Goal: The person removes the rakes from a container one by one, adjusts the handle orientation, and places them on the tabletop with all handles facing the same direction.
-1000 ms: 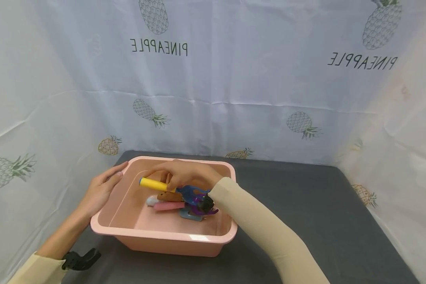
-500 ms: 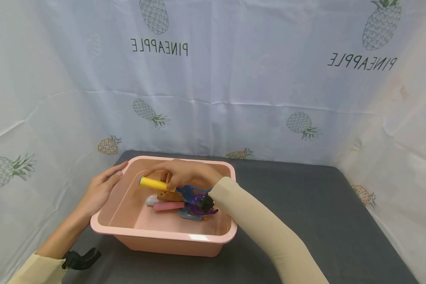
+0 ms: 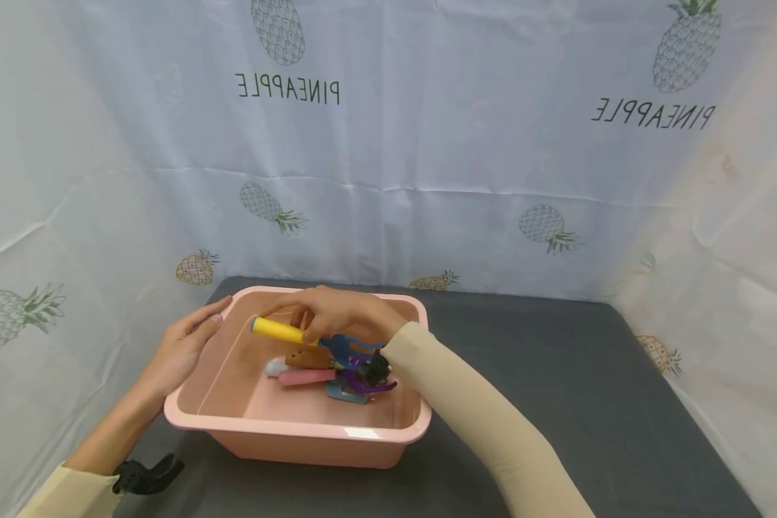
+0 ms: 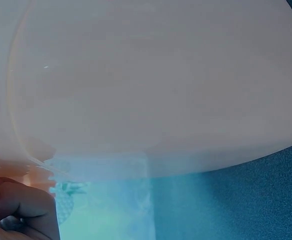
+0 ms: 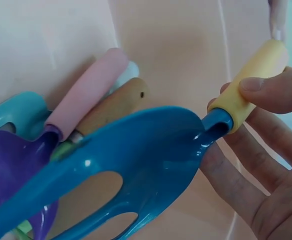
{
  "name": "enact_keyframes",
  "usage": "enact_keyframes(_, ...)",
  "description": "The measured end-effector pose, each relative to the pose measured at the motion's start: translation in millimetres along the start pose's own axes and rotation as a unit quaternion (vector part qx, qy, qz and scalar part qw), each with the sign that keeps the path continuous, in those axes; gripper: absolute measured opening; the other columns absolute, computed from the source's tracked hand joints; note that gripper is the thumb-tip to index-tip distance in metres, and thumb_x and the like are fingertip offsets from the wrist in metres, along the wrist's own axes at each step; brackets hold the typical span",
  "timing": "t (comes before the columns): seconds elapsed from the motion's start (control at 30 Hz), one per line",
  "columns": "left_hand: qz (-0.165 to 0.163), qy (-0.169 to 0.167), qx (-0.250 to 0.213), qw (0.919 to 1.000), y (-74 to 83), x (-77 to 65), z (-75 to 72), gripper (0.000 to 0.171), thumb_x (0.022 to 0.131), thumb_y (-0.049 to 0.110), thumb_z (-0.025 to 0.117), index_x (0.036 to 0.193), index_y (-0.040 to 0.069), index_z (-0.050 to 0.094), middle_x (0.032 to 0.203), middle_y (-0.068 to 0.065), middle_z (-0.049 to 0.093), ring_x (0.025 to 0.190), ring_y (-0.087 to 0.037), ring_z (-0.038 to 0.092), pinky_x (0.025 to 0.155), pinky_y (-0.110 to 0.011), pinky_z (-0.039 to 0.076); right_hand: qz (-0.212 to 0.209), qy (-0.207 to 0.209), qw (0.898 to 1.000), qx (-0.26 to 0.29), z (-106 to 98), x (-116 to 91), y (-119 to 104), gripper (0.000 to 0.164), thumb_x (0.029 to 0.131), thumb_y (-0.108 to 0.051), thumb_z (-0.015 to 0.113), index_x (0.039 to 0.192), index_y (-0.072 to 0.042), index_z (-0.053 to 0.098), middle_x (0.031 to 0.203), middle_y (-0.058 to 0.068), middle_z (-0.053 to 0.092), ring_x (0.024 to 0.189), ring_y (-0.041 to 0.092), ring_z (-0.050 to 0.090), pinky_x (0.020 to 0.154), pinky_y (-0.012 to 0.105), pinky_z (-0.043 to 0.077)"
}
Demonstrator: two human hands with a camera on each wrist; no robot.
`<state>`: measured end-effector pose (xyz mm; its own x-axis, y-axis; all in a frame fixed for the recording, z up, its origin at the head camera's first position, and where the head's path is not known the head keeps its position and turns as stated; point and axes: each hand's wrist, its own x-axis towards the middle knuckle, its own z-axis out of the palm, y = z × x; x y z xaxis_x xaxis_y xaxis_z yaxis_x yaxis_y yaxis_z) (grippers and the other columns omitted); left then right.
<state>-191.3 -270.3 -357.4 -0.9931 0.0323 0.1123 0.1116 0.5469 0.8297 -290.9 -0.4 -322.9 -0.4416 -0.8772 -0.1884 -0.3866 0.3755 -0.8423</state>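
Observation:
My right hand [image 3: 337,309] holds a toy hand fork [image 5: 146,150] by its yellow handle [image 3: 275,330], thumb on one side and fingers on the other. The fork's broad blue head has slots between its prongs and points toward the right side of the pink basin [image 3: 285,429], above the other tools there. My left hand [image 3: 184,356] grips the basin's left rim. Beneath the fork lie a purple tool [image 5: 16,160] with a pink handle [image 5: 88,92], a wooden handle [image 5: 113,107] with a hole, and a light-blue piece [image 3: 345,392]. Parts of these are hidden.
The basin stands on a dark grey table [image 3: 544,388], which extends to the right. A white curtain [image 3: 388,144] printed with pineapples surrounds the back and sides. A whitish rounded end [image 3: 275,367] shows beside the pink handle.
My right hand has raised the fork very slightly, its yellow handle a little higher in the basin. The left hand stays on the rim, and the other tools lie as before.

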Motion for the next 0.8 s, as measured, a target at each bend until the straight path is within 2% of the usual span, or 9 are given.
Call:
enact_keyframes(0.07,0.002,0.004,-0.004,1.0,0.2,-0.2,0.3,0.055,0.113,0.038,0.041,0.16,0.011,0.04,0.162,-0.025,0.039,0.105,0.026,0.045,0.08,-0.004,0.047,-0.008,0.006,1.0,0.006,1,-1,-1,0.074,0.086,0.006,0.062,0.142,-0.042,0.06,0.112,0.005,0.071,0.104,0.03,0.063,0.074,0.033,0.056)
enact_keyframes(0.17,0.001,0.004,-0.004,1.0,0.6,-0.4,0.3,0.054,0.113,0.038,0.042,0.16,0.011,0.04,0.162,-0.024,0.039,0.104,0.027,0.044,0.08,-0.004,0.047,-0.013,0.012,1.0,0.019,0,-3,-4,0.077,0.084,0.007,0.06,0.141,-0.044,0.06,0.119,0.005,0.069,0.108,0.028,0.062,0.079,0.036,0.057)
enact_keyframes(0.3,-0.003,0.0,0.001,1.0,1.1,-0.3,-0.1,0.055,0.113,0.039,0.041,0.161,0.013,0.039,0.163,-0.023,0.038,0.109,0.024,0.044,0.081,-0.004,0.046,-0.011,0.013,1.0,0.004,-3,-5,-8,0.079,0.086,0.007,0.059,0.143,-0.047,0.057,0.125,0.001,0.066,0.112,0.026,0.062,0.079,0.035,0.058)
enact_keyframes(0.37,-0.007,-0.002,0.004,1.0,2.0,0.0,0.4,0.055,0.113,0.041,0.04,0.161,0.014,0.039,0.164,-0.022,0.037,0.121,0.01,0.052,0.082,-0.004,0.046,-0.027,0.01,0.999,-0.041,-6,-5,-10,0.078,0.087,0.006,0.06,0.148,-0.043,0.054,0.125,-0.001,0.065,0.111,0.022,0.063,0.08,0.032,0.059)
enact_keyframes(0.43,-0.009,-0.003,0.005,0.9999,3.0,0.4,0.7,0.056,0.113,0.042,0.04,0.161,0.014,0.038,0.165,-0.021,0.036,0.134,-0.012,0.054,0.083,-0.003,0.044,-0.05,0.006,0.995,-0.081,-10,-5,-11,0.078,0.088,0.006,0.059,0.152,-0.036,0.05,0.128,-0.003,0.064,0.107,0.018,0.064,0.08,0.029,0.059)
enact_keyframes(0.53,-0.006,-0.003,0.006,1.0,4.6,0.9,0.9,0.056,0.113,0.042,0.039,0.161,0.013,0.038,0.166,-0.02,0.035,0.146,-0.041,0.04,0.084,-0.001,0.04,-0.076,0.001,0.991,-0.11,-13,-5,-14,0.078,0.087,0.007,0.058,0.156,-0.028,0.047,0.131,-0.002,0.063,0.104,0.015,0.066,0.078,0.027,0.058)
enact_keyframes(0.63,-0.003,-0.001,0.007,1.0,4.9,0.4,0.7,0.056,0.113,0.04,0.039,0.161,0.012,0.038,0.165,-0.021,0.035,0.147,-0.046,0.036,0.083,0.0,0.038,-0.083,-0.004,0.991,-0.102,-15,-7,-17,0.077,0.088,0.007,0.058,0.156,-0.027,0.046,0.134,-0.001,0.062,0.106,0.014,0.066,0.081,0.026,0.058)
enact_keyframes(0.8,0.0,0.005,0.011,0.9999,3.8,-0.4,0.6,0.055,0.113,0.039,0.04,0.16,0.01,0.04,0.164,-0.022,0.038,0.147,-0.045,0.036,0.084,0.001,0.036,-0.086,0.006,0.989,-0.123,-18,-13,-22,0.074,0.092,0.004,0.062,0.156,-0.029,0.046,0.132,-0.001,0.063,0.11,0.013,0.066,0.089,0.024,0.057)
